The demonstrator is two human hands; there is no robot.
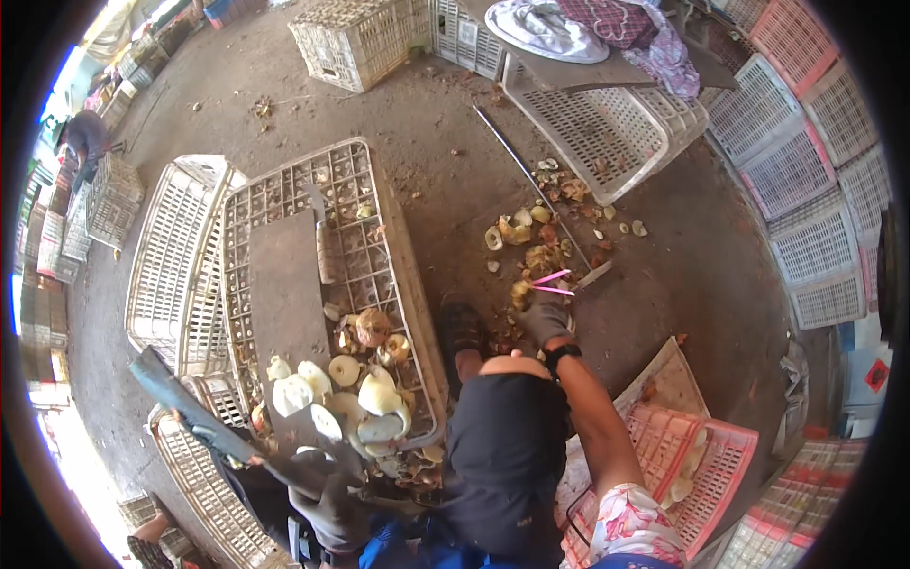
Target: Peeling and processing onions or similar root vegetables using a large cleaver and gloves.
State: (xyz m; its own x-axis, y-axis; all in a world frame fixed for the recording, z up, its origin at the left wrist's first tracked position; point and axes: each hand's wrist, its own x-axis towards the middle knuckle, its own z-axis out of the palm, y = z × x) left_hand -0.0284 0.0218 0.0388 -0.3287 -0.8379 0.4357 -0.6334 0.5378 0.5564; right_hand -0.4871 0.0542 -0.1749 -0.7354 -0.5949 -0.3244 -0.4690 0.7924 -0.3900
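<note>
Fingers of the right hand (543,318), gloved grey, are down on the dirt floor (682,275) at the near edge of a scrap pile (536,237). They look curled over a peel piece (520,292); can't tell if they actually grip it. Two pink sticks (553,282) lie just past the glove, touching the pile. A black watch (561,354) sits on that wrist.

Left hand (322,479), also gloved, is low near the person's body. Fingers are clenched around the handle of a big cleaver (185,400) whose blade points up-left over a white crate (204,503).

A sandalled foot (462,334) sits between the two hands, next to the crate edge.

An upturned white crate (365,237) serves as the surface. On its near end are peeled pale fruit pieces (365,398) and a brown husk (372,325). A dark board (284,294) lies lengthwise on it, with a small knife (315,201) at the far end.

Right of the arm, a pink crate (711,465) holds a few pale pieces.

Beyond the pile, a long metal rod (521,171) lies diagonally on the floor, then a tipped white crate (607,133).

Further back are more crates (355,38) and a table with cloths (588,28). Stacked white and pink crates (806,161) line the right side.
</note>
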